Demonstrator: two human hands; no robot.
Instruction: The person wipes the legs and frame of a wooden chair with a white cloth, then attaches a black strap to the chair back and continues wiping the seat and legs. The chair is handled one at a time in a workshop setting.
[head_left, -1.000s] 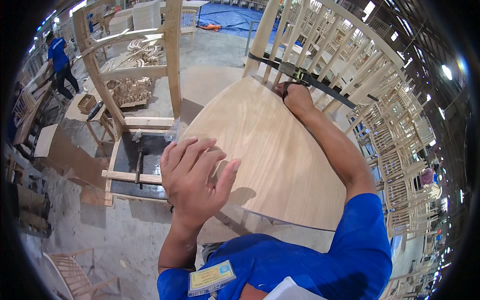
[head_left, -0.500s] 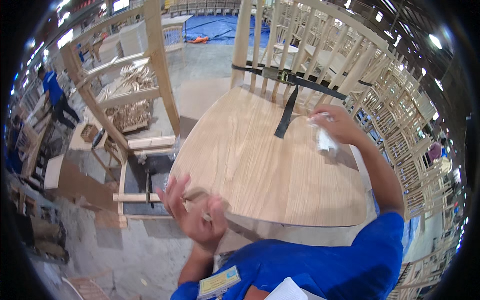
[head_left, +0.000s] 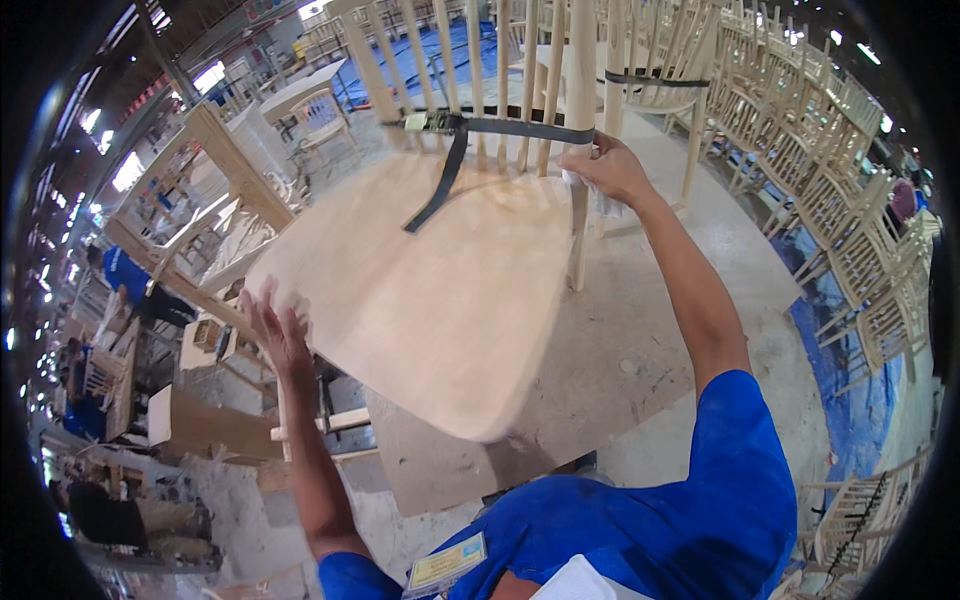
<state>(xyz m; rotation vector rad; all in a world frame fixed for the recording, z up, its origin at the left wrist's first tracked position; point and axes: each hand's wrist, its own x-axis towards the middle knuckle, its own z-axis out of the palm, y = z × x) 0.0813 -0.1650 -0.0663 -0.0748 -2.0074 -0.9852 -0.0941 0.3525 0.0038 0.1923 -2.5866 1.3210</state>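
Pale wood seat (head_left: 420, 300) lies under both hands, now tilted off its earlier flat lie. Left hand (head_left: 275, 330), fingers spread wide, has dropped to the seat's near left edge. Farther off, right hand (head_left: 610, 165) has moved to grip the back post (head_left: 580, 120), beside the black strap (head_left: 470, 135): the chair is being turned.

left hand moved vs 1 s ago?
Yes. The left hand went from over the wooden seat near its front to the seat's left edge, now touching it.

Both hands (head_left: 275, 335) (head_left: 612, 168) outstretched, seemingly gripping
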